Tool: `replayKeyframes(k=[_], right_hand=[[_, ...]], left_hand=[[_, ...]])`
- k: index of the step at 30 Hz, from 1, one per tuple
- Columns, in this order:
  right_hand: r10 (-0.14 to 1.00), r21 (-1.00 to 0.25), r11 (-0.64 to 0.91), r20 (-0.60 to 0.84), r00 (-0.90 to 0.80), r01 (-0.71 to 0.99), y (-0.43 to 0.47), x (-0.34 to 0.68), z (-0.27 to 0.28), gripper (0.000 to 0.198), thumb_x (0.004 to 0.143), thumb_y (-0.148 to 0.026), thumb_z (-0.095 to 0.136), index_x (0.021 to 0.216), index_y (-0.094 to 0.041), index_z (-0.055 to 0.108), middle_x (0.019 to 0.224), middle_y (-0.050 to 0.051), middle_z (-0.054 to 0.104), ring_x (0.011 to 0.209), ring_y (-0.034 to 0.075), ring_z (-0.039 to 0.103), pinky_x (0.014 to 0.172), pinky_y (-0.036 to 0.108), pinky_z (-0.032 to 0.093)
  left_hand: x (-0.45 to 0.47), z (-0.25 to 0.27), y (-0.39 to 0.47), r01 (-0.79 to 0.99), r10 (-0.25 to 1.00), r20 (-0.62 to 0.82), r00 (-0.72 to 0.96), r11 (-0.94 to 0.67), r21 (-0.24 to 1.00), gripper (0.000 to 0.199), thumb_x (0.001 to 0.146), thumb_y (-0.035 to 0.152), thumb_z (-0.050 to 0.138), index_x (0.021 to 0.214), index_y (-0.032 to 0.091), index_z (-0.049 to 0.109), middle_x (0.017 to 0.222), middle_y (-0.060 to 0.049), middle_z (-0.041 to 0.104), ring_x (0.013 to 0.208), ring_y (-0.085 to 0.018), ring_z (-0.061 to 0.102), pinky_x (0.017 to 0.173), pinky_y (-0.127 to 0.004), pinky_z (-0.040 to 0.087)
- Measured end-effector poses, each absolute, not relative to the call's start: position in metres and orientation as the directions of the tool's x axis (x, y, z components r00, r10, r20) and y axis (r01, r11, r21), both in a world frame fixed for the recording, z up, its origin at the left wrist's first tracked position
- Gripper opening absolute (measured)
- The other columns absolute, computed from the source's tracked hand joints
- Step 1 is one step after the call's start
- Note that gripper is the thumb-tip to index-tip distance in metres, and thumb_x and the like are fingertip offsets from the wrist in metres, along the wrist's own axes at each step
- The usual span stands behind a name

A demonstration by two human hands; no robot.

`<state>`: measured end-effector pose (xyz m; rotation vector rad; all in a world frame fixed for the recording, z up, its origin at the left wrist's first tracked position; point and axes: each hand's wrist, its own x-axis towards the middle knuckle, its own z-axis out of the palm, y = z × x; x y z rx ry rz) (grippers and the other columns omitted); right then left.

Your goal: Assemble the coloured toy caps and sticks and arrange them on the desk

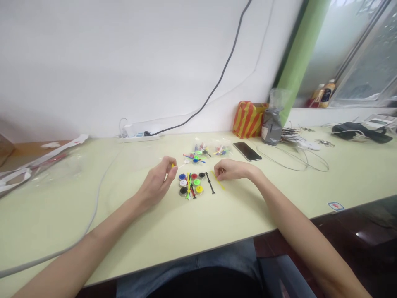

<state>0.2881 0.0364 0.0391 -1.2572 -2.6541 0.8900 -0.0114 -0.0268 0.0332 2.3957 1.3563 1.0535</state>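
My left hand [159, 178] is closed in a pinch, with a bit of a small yellow piece [173, 166] showing at its fingertips. My right hand [233, 170] has its fingers curled together over a thin yellow arrow pointer [222, 186], covering part of it. Left of that lies a black double-ended arrow pointer [210, 183]. Between my hands stand several small round coloured pieces on clear bases, among them a yellow one [199, 189] and a blue one [182, 177]. A bunch of mixed-colour arrow pointers [189, 186] lies among them.
Behind are assembled spinners [196, 159] and clear bags of coloured parts [222, 150]. A phone [247, 151], a striped bag [248, 120] and a grey bag [271, 127] stand to the right. A cable [96, 207] crosses the left side; a power strip [136, 134] sits at the wall.
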Motion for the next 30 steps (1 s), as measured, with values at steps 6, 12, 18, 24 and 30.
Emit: replayKeyframes(k=[6, 12, 18, 24, 30], right_hand=[[0.744, -0.537, 0.49, -0.153, -0.65, 0.687, 0.031, 0.281, 0.039, 0.002, 0.078, -0.017, 0.064, 0.078, -0.015, 0.065, 0.078, 0.002, 0.066, 0.069, 0.014, 0.057, 0.059, 0.023, 0.039], [0.756, -0.527, 0.483, -0.152, -0.637, 0.699, 0.028, 0.276, 0.038, 0.005, 0.08, -0.02, 0.064, 0.077, -0.016, 0.063, 0.075, 0.0, 0.064, 0.067, 0.013, 0.054, 0.057, 0.024, 0.037], [0.752, -0.525, 0.497, -0.136, -0.645, 0.691, 0.026, 0.275, 0.039, 0.008, 0.081, -0.023, 0.064, 0.077, -0.016, 0.062, 0.072, 0.0, 0.062, 0.065, 0.013, 0.051, 0.056, 0.024, 0.035], [0.745, -0.529, 0.505, -0.132, -0.654, 0.682, 0.027, 0.275, 0.036, 0.012, 0.082, -0.027, 0.065, 0.077, -0.017, 0.062, 0.073, 0.0, 0.061, 0.064, 0.013, 0.05, 0.056, 0.025, 0.033], [0.734, -0.52, 0.528, -0.118, -0.669, 0.671, 0.025, 0.274, 0.036, 0.014, 0.084, -0.029, 0.065, 0.077, -0.017, 0.062, 0.073, -0.001, 0.061, 0.064, 0.012, 0.05, 0.056, 0.025, 0.033]], left_hand=[[-0.011, 0.034, -0.027, 0.689, 0.81, 0.487, 0.325, -0.556, 0.465, 0.026, 0.103, 0.045, 0.033, 0.103, 0.022, 0.045, 0.078, 0.002, 0.051, 0.064, -0.014, 0.048, 0.065, -0.028, 0.038], [-0.01, 0.034, -0.028, 0.682, 0.803, 0.49, 0.34, -0.569, 0.46, 0.026, 0.103, 0.045, 0.033, 0.103, 0.022, 0.045, 0.08, 0.002, 0.052, 0.065, -0.014, 0.049, 0.068, -0.029, 0.039], [-0.01, 0.036, -0.029, 0.686, 0.801, 0.491, 0.342, -0.57, 0.452, 0.027, 0.103, 0.044, 0.033, 0.104, 0.021, 0.046, 0.082, 0.001, 0.055, 0.068, -0.015, 0.05, 0.069, -0.029, 0.04], [-0.01, 0.034, -0.028, 0.69, 0.798, 0.492, 0.347, -0.573, 0.443, 0.026, 0.103, 0.044, 0.033, 0.105, 0.021, 0.046, 0.081, 0.0, 0.056, 0.068, -0.016, 0.051, 0.068, -0.029, 0.041], [-0.011, 0.034, -0.028, 0.685, 0.794, 0.493, 0.356, -0.58, 0.44, 0.025, 0.103, 0.043, 0.033, 0.104, 0.022, 0.045, 0.081, 0.001, 0.054, 0.067, -0.015, 0.05, 0.068, -0.029, 0.04]])
